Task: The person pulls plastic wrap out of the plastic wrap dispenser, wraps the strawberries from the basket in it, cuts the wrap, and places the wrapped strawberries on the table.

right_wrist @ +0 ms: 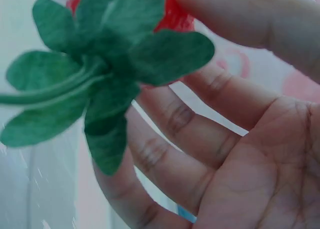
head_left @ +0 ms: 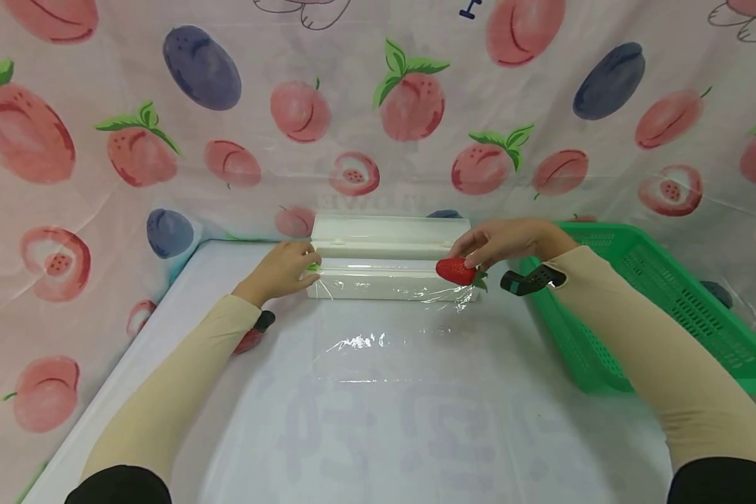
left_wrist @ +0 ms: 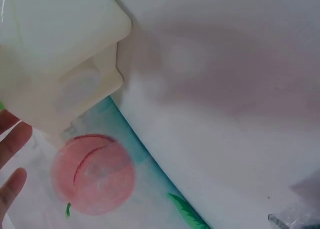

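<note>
My right hand (head_left: 507,240) pinches a red strawberry (head_left: 455,271) between thumb and fingers, above the right end of a white cling film dispenser (head_left: 390,285). In the right wrist view the strawberry's green leaves (right_wrist: 115,44) and stem face the camera. My left hand (head_left: 281,269) is at the dispenser's left end, fingers spread, beside a small green part (head_left: 313,267). The left wrist view shows its fingertips (left_wrist: 17,139) close to the dispenser's end. The dispenser's lid (head_left: 390,227) is raised. A sheet of clear film (head_left: 378,346) stretches from it toward me over the table.
A green perforated plastic basket (head_left: 611,350) stands on the right, partly behind my right arm. Under my left wrist lies a dark red object (head_left: 248,341), partly hidden by the sleeve. A fruit-print cloth (head_left: 353,105) hangs behind the white table (head_left: 416,448).
</note>
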Demonstrator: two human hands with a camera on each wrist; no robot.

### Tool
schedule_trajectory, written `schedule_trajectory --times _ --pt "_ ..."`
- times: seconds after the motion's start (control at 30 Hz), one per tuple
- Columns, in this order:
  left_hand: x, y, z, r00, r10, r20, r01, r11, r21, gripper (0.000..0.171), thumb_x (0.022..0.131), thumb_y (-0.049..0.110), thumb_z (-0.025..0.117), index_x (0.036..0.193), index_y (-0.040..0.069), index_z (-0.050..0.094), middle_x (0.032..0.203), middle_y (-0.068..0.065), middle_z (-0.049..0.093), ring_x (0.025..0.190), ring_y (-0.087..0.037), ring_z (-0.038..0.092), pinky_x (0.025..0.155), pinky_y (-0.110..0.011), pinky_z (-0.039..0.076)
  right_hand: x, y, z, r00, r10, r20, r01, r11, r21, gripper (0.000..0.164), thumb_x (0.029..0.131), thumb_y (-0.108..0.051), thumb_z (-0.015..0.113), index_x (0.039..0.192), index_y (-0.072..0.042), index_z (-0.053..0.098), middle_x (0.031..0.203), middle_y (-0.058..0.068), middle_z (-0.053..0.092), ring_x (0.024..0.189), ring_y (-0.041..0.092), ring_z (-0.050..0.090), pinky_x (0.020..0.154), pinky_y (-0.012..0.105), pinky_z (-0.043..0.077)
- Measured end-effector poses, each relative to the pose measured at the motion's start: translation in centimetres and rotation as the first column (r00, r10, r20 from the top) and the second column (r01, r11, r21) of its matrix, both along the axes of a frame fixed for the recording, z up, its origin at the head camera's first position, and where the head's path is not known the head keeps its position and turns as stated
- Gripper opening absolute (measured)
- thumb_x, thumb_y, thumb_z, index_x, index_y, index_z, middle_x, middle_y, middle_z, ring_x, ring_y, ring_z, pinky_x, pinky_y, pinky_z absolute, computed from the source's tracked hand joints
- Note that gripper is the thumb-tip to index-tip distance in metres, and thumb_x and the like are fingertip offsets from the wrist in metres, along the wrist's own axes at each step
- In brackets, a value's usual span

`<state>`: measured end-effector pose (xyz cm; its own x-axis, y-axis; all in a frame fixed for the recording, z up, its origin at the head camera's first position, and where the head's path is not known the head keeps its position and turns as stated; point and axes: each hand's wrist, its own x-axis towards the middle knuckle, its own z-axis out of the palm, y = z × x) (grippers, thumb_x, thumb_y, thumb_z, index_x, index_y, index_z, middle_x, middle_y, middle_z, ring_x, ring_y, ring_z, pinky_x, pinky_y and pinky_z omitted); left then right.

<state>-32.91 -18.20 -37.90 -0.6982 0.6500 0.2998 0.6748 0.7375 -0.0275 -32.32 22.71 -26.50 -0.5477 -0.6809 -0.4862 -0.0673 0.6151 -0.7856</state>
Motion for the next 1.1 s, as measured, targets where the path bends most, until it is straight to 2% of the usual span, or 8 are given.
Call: schedule_trajectory --times 0.23,0.37,0.57,0.83,0.97,1.1 --pt "0.4 0.0 -0.2 0.996 -0.025 -0.089 0.021 0.999 -0.049 0.023 0.086 0.025 0.065 0.103 0.010 0.063 0.099 -0.011 0.061 0.095 -0.030 0.059 0.094 -0.047 0.042 0.8 -4.1 -2.8 0.999 0.038 0.023 -0.037 0.999 -0.029 0.035 0.088 -0.009 0.061 0.121 0.001 0.058 0.108 0.004 0.063 0.097 0.020 0.060 0.082 0.031 0.054" --pt "0.5 0.0 -0.5 0.985 -0.060 -0.160 0.051 0.997 -0.059 0.019 0.086 0.024 0.065 0.098 0.010 0.063 0.098 -0.011 0.061 0.092 -0.029 0.059 0.091 -0.046 0.043 1.0 -5.8 -4.8 0.997 0.068 0.032 -0.067 0.997 -0.044 0.034 0.087 -0.008 0.061 0.120 0.002 0.058 0.104 0.004 0.065 0.093 0.019 0.061 0.079 0.030 0.054" --pt "0.4 0.1 -0.9 0.970 -0.076 -0.232 0.065 0.996 -0.053 0.016 0.085 0.022 0.066 0.094 0.010 0.063 0.096 -0.012 0.061 0.090 -0.030 0.061 0.088 -0.045 0.045 1.6 -7.8 -7.5 0.996 0.070 0.060 -0.068 0.997 -0.028 0.035 0.086 -0.007 0.062 0.120 0.002 0.058 0.102 0.003 0.068 0.090 0.016 0.060 0.076 0.027 0.053" --pt "0.3 0.1 -1.3 0.960 -0.084 -0.265 0.075 0.996 -0.045 0.014 0.084 0.021 0.066 0.092 0.010 0.063 0.095 -0.012 0.062 0.090 -0.031 0.061 0.088 -0.045 0.045 2.3 -8.8 -10.9 0.993 0.108 0.039 -0.110 0.994 0.028 0.029 0.087 -0.007 0.061 0.115 -0.001 0.062 0.105 0.005 0.065 0.090 0.015 0.058 0.077 0.026 0.053" --pt "0.4 0.1 -1.2 0.962 -0.084 -0.262 0.076 0.996 -0.040 0.014 0.084 0.021 0.066 0.092 0.010 0.063 0.095 -0.012 0.061 0.090 -0.031 0.061 0.088 -0.045 0.046 2.6 -8.8 -11.8 0.994 0.109 0.006 -0.109 0.993 0.050 0.027 0.086 -0.008 0.062 0.113 -0.003 0.064 0.108 0.006 0.064 0.091 0.015 0.057 0.079 0.026 0.053" --pt "0.4 0.1 -1.2 0.966 -0.073 -0.250 0.066 0.997 -0.038 0.014 0.085 0.021 0.066 0.092 0.010 0.063 0.095 -0.011 0.061 0.091 -0.033 0.061 0.089 -0.046 0.045 3.1 -8.6 -12.4 0.996 0.094 -0.010 -0.094 0.995 0.038 0.027 0.086 -0.006 0.062 0.112 -0.001 0.065 0.102 0.005 0.066 0.087 0.013 0.058 0.080 0.026 0.054"
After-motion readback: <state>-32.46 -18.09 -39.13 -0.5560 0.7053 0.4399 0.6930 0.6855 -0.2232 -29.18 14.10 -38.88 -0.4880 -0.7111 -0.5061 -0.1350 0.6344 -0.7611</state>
